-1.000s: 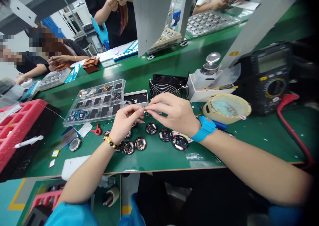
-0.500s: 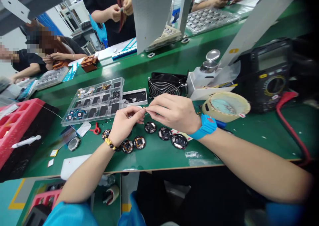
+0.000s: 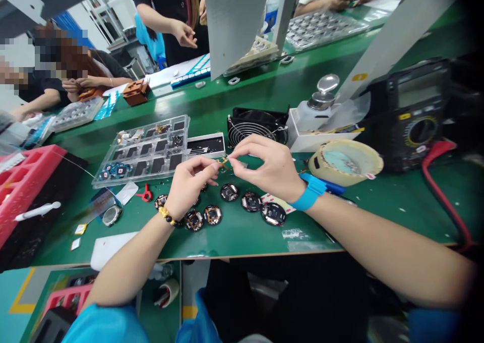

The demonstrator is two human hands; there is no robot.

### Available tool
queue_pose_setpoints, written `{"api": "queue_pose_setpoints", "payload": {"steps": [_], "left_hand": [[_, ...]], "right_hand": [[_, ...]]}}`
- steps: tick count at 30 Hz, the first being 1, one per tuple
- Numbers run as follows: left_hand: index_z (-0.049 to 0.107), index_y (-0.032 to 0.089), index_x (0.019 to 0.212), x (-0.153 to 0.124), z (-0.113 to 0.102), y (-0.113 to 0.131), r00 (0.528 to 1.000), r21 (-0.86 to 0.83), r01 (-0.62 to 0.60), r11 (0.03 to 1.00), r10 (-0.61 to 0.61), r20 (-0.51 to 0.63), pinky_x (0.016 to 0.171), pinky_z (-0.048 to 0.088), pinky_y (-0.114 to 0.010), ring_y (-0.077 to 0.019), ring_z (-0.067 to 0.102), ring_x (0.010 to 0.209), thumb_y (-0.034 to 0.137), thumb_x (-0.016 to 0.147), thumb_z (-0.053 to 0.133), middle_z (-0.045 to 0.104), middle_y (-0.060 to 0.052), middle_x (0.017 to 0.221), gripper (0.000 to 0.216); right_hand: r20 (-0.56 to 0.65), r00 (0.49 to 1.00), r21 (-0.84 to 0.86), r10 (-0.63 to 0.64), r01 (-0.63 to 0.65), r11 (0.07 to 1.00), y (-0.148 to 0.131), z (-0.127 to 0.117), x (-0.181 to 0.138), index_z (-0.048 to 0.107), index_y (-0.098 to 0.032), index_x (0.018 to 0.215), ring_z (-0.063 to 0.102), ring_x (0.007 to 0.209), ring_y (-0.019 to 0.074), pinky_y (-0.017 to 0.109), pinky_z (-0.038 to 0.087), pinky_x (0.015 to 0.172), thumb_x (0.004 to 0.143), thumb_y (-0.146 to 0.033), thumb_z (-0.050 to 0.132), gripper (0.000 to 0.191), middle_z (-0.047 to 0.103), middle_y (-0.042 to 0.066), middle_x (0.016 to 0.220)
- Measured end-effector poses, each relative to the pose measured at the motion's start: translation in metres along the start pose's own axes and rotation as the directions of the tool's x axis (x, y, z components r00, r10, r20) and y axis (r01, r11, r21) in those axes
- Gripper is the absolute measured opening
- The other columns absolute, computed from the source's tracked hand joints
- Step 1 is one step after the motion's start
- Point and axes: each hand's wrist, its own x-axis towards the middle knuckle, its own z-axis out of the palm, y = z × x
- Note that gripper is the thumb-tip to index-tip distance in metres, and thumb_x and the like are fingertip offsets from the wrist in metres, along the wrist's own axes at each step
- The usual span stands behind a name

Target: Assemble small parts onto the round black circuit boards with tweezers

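Observation:
Between my two hands is a small orange-gold flex cable (image 3: 224,161), partly hidden by the fingertips. My left hand (image 3: 192,185) pinches one end with thumb and forefinger. The thumb and forefinger of my right hand (image 3: 266,170) are closed on its other end, forming a loop. Below the hands, several round black watch modules (image 3: 229,192) lie on the green bench; some of them carry orange flex strips. One module (image 3: 161,202) sits partly behind my left wrist.
A clear compartment tray (image 3: 141,151) holds small parts at the left. Behind my hands stand a narrow white box (image 3: 223,139) and a black fan (image 3: 257,125). To the right are a pump bottle (image 3: 319,103), a round tub (image 3: 342,164) and a multimeter (image 3: 416,116). Co-workers sit across the bench.
My right fingertips have drawn slightly away from the left ones, and more of the flex cable shows between them. Across the bench, a co-worker's hands have parted.

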Motion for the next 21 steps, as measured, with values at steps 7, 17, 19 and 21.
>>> {"api": "queue_pose_setpoints", "payload": {"steps": [7, 17, 19, 21], "left_hand": [[0.075, 0.016, 0.079, 0.0, -0.002, 0.0, 1.0, -0.026, -0.012, 1.0, 0.011, -0.016, 0.06, 0.059, -0.019, -0.01, 0.063, 0.068, 0.033, 0.082, 0.079, 0.069, -0.002, 0.077, 0.019], [0.075, 0.017, 0.081, 0.007, -0.01, -0.005, 0.996, -0.039, -0.031, 0.999, 0.027, -0.089, 0.06, 0.061, -0.021, -0.0112, 0.062, 0.069, 0.034, 0.082, 0.081, 0.067, -0.001, 0.075, 0.019], [0.076, 0.017, 0.083, 0.007, -0.011, -0.005, 0.996, -0.018, -0.042, 0.999, 0.041, -0.086, 0.06, 0.061, -0.021, -0.0115, 0.063, 0.07, 0.036, 0.083, 0.081, 0.068, -0.001, 0.077, 0.019], [0.076, 0.017, 0.085, 0.007, -0.01, -0.004, 0.996, 0.01, -0.055, 0.998, 0.056, -0.076, 0.061, 0.061, -0.021, -0.0118, 0.063, 0.071, 0.037, 0.084, 0.081, 0.068, -0.002, 0.078, 0.021]], "right_hand": [[-0.064, 0.996, 0.094, 0.069, -0.062, 0.994, -0.001, -0.001, 0.002, 0.071, -0.022, 0.086, 0.069, 0.084, 0.0181, 0.034, 0.057, 0.077, 0.087, -0.014, 0.069, 0.009, 0.072, 0.002, 0.09], [-0.207, 0.942, 0.198, 0.263, -0.223, 0.954, 0.003, -0.012, 0.012, 0.071, -0.022, 0.086, 0.068, 0.087, 0.0174, 0.03, 0.058, 0.068, 0.092, -0.024, 0.069, 0.006, 0.072, 0.003, 0.094], [-0.16, 0.943, 0.225, 0.292, -0.254, 0.941, 0.004, -0.012, 0.011, 0.071, -0.022, 0.089, 0.069, 0.088, 0.0173, 0.031, 0.059, 0.073, 0.095, -0.029, 0.068, 0.01, 0.073, 0.003, 0.096], [-0.075, 0.945, 0.269, 0.319, -0.289, 0.919, 0.004, -0.011, 0.01, 0.071, -0.021, 0.094, 0.07, 0.091, 0.0177, 0.032, 0.061, 0.078, 0.099, -0.035, 0.064, 0.017, 0.075, 0.003, 0.099]]}}
